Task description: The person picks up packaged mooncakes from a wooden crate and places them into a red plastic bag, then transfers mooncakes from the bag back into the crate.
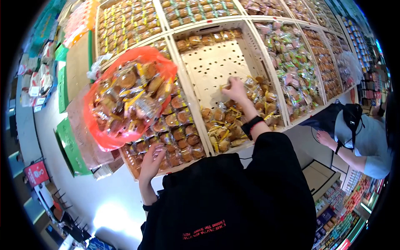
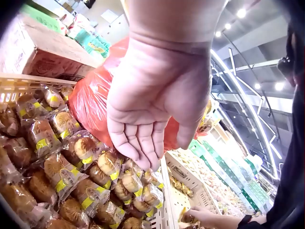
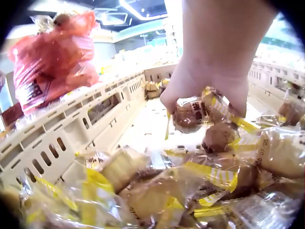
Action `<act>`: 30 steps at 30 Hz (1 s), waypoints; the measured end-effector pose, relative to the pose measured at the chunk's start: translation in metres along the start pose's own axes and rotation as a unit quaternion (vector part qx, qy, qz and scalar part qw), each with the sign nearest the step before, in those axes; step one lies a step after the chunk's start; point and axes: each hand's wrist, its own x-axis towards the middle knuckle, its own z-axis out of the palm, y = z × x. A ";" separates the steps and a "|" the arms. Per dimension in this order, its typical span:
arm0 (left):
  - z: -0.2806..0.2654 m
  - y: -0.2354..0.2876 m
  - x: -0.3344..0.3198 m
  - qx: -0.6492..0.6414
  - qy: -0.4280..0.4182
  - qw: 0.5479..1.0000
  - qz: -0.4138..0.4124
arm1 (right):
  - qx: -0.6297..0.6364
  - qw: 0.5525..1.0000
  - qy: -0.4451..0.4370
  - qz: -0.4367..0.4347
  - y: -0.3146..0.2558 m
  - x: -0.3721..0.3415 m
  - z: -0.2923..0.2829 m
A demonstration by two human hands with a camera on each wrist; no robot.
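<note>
My right hand (image 1: 236, 90) is down in the half-filled crate, over its bare perforated floor (image 1: 212, 68). Its fingers grip a wrapped cake (image 3: 188, 118) in a clear packet with a yellow strip; another packet lies right at the fingers. Below, loose wrapped cakes (image 3: 143, 193) fill the crate's near end. My left hand (image 2: 147, 105) holds nothing and hovers palm up, fingers loosely extended, above rows of wrapped buns (image 2: 90, 191) in the neighbouring crate. Beside it, an open red plastic bag (image 1: 100, 133) heaped with wrapped cakes rests on those buns.
A tall slotted crate wall (image 3: 62, 136) divides the two crates. One neat row of cakes (image 1: 208, 39) lines the far end. More filled crates (image 1: 287, 71) stand right and beyond. Cardboard boxes (image 1: 79, 66) sit at left; another person (image 1: 354, 137) stands at right.
</note>
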 end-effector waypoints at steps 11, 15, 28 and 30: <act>0.033 0.082 -0.004 -0.189 -0.129 0.969 0.089 | 0.328 0.902 -0.165 -0.229 -0.168 -0.129 -0.062; 0.033 0.073 -0.006 -0.007 -0.051 0.988 0.144 | 0.242 0.891 -0.138 -0.358 -0.205 -0.156 -0.059; 0.021 0.070 -0.030 -0.256 -0.037 0.962 0.088 | 0.534 0.793 -0.240 -0.169 -0.196 -0.173 -0.067; 0.021 0.065 -0.028 -0.241 -0.015 0.966 0.098 | 0.539 0.774 -0.264 -0.200 -0.189 -0.169 -0.065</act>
